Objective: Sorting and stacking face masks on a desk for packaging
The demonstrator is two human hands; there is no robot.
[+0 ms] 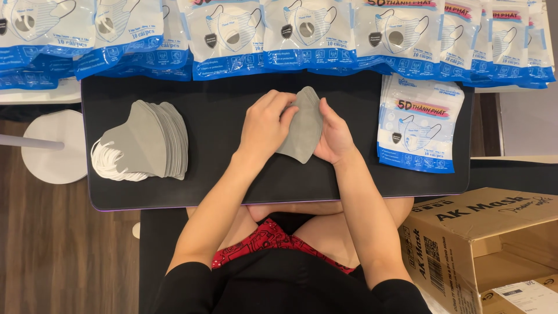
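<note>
1. Two hands meet at the middle of the black tabletop (232,192): the left hand (264,125) and the right hand (332,136) both close on a folded grey fabric face mask (303,125), pinching its edges, probably to square it flat.
2. One fanned stack of grey masks (152,142) lies within left reach, white ear loops outward.
3. Blue-and-white plastic mask pouches (417,122) sit by the right hand; an open cardboard box (482,232) stands below.
</note>
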